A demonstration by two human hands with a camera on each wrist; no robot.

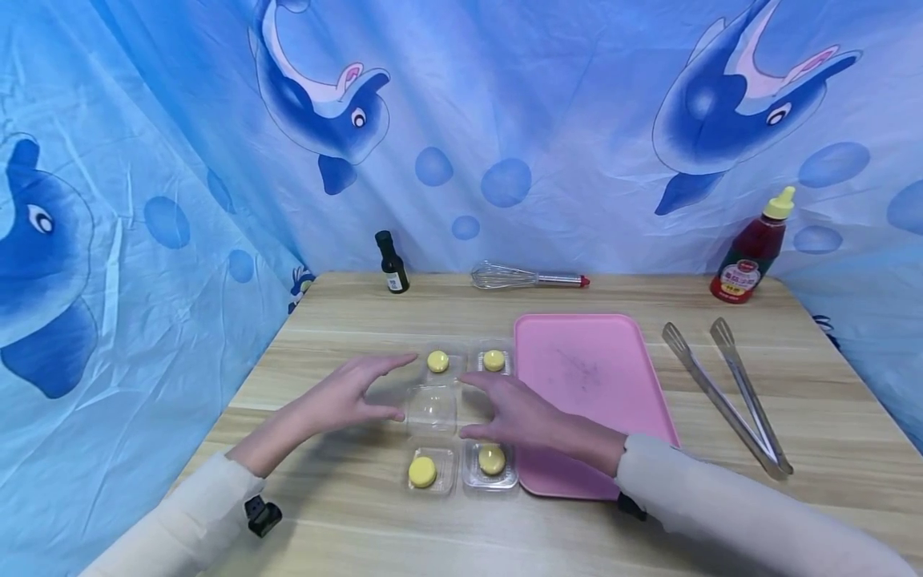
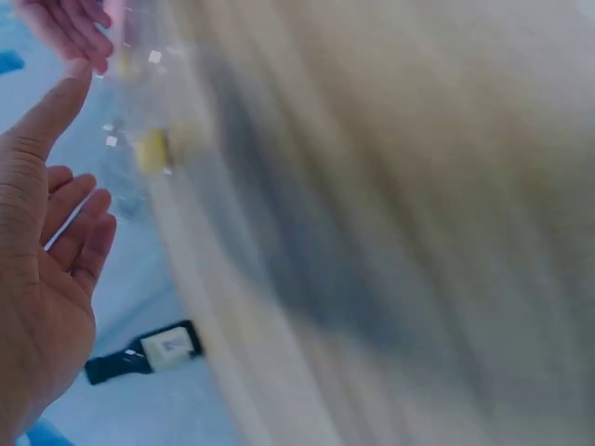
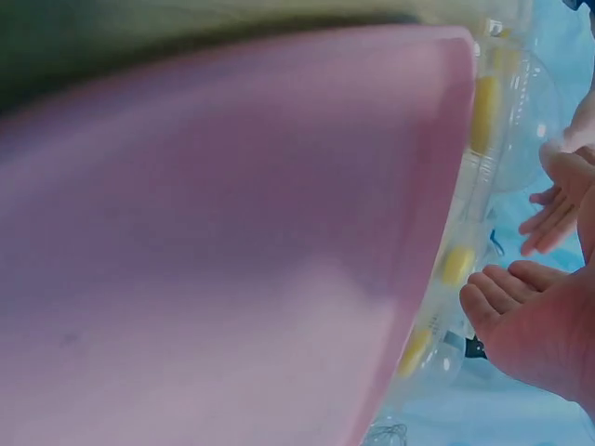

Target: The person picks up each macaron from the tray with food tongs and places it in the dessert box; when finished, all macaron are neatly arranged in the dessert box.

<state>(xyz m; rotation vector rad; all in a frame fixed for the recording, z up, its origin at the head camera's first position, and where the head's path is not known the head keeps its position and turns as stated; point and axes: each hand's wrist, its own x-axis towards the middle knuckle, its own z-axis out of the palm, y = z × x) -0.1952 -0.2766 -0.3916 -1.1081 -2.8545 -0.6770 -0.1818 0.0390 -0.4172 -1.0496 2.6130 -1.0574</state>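
Note:
Small clear plastic boxes stand in two columns on the wooden table. Round yellow cakes sit in the far left box (image 1: pixel 437 361), the far right box (image 1: pixel 493 361), the near left box (image 1: pixel 423 471) and the near right box (image 1: pixel 492 460). Between the left ones is a clear plastic piece (image 1: pixel 431 410) with no cake visible in it. Left of that piece is my left hand (image 1: pixel 349 394), thumb and fingers spread apart. My right hand (image 1: pixel 513 410) hovers on its other side, fingers extended, facing the left. Neither hand holds anything; whether they touch the plastic, I cannot tell.
A pink tray (image 1: pixel 577 353) lies right of the boxes, partly under my right forearm. Metal tongs (image 1: pixel 735 393) rest farther right. Along the back are a small dark bottle (image 1: pixel 392 264), a whisk (image 1: pixel 526 277) and a red sauce bottle (image 1: pixel 750 252), before a blue dolphin-print curtain (image 1: pixel 562 104).

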